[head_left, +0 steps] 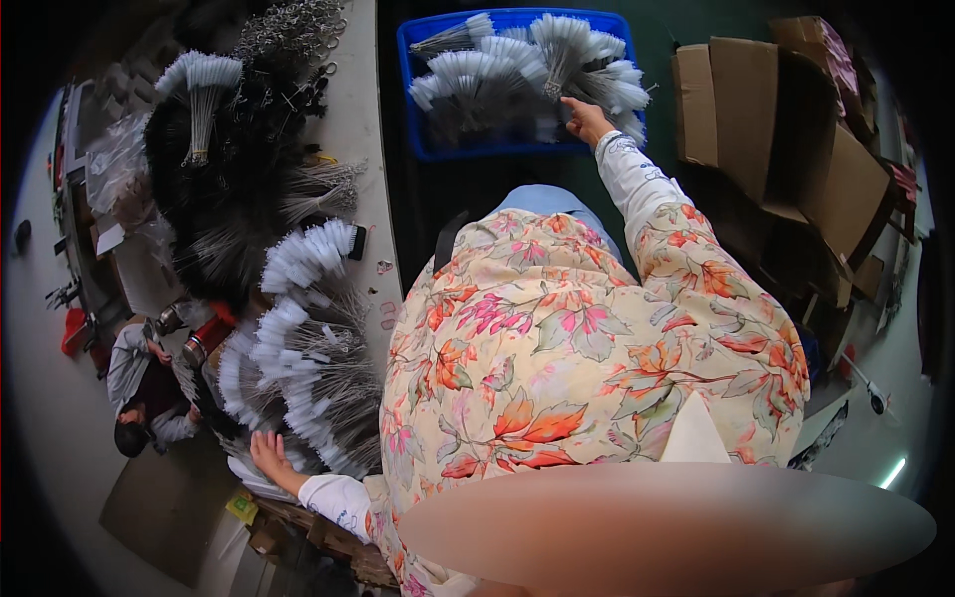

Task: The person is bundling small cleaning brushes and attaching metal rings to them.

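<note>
My right hand [587, 121] is over the near right part of a blue plastic bin [423, 151], its index finger stretched toward the wire ends of a bundle of white-bristled wire brushes [560, 55]. I see no brush clearly within its fingers. More bundles of white brushes [468, 75] fan out inside the bin. At the lower left, my left hand [274, 460] has its fingers spread beside a long heap of white wire brushes [308, 348] on the table. No brush shows in that hand.
A dark pile of black-bristled brushes [219, 209] lies farther up the table [366, 129], with a white brush bundle [204, 95] on top. Open cardboard boxes [746, 119] stand at the right. Another person [149, 383] is at the far left.
</note>
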The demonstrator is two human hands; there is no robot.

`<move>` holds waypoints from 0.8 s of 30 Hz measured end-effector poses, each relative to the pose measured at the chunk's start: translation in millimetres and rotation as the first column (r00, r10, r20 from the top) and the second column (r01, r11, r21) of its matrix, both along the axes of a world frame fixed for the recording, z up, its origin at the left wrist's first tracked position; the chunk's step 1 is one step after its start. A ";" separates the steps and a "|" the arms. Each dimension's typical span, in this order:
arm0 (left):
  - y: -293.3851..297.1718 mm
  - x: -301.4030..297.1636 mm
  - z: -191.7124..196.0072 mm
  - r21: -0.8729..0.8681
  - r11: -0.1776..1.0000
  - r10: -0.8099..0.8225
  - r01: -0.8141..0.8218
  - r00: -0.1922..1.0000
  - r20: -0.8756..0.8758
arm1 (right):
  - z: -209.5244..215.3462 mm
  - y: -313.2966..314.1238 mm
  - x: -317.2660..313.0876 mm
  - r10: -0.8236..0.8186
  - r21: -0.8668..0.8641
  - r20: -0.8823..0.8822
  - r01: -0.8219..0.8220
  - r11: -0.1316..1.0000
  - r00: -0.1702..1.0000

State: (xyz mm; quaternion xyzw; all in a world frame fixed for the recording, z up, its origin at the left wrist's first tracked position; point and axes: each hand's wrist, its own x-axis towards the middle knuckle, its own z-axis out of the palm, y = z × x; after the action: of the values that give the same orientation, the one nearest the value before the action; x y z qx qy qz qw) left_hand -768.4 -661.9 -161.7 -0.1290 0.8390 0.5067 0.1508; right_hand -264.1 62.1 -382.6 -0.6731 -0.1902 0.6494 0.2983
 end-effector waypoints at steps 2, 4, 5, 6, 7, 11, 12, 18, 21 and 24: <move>28.7 42.4 -7.1 0.088 0.996 -0.004 0.001 0.999 0.031 | 6.0 15.3 -9.4 0.062 0.028 0.134 -0.066 0.997 0.989; 52.1 77.0 -15.5 0.199 0.979 -0.066 0.043 0.992 0.110 | -0.1 27.1 -16.2 0.123 0.035 0.319 -0.141 0.989 0.940; 65.6 97.7 -21.1 0.207 0.975 -0.108 0.081 0.987 0.120 | -5.7 32.2 -18.0 0.142 0.041 0.313 -0.162 0.986 0.939; 79.2 118.5 -25.7 0.212 0.970 -0.148 0.118 0.980 0.131 | -9.8 35.4 -20.3 0.159 0.030 0.315 -0.177 0.984 0.936; 89.1 136.9 -34.0 0.250 0.957 -0.193 0.147 0.967 0.168 | -10.4 40.3 -22.2 0.179 0.017 0.317 -0.194 0.981 0.931; 128.0 199.9 -58.3 0.319 0.915 -0.339 0.248 0.900 0.272 | -23.9 59.7 -8.3 0.449 -0.011 0.285 -0.466 0.885 0.847; 137.5 211.4 -60.8 0.330 0.909 -0.356 0.256 0.887 0.294 | -28.3 61.0 -14.9 0.355 -0.014 0.463 -0.394 0.919 0.812; 203.9 217.3 -72.3 0.397 0.844 -0.501 0.362 0.796 0.340 | 65.9 23.7 5.0 0.234 0.253 -0.075 -0.209 0.945 0.969; 240.3 198.2 -77.6 0.475 0.732 -0.635 0.489 0.743 0.213 | 149.6 -21.8 -4.3 0.356 0.288 -0.216 -0.289 0.913 0.909; 302.7 197.8 -59.3 0.697 0.556 -0.685 0.453 0.724 0.076 | 193.6 -64.2 -37.6 0.539 0.318 -0.359 -0.443 0.838 0.762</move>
State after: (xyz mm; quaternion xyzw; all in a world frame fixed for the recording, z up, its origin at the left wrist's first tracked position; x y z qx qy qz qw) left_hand -570.6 -359.2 -221.0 0.1279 0.5711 0.6496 0.4853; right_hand -301.7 -2.1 -188.9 -0.4008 -0.3579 0.8137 0.2219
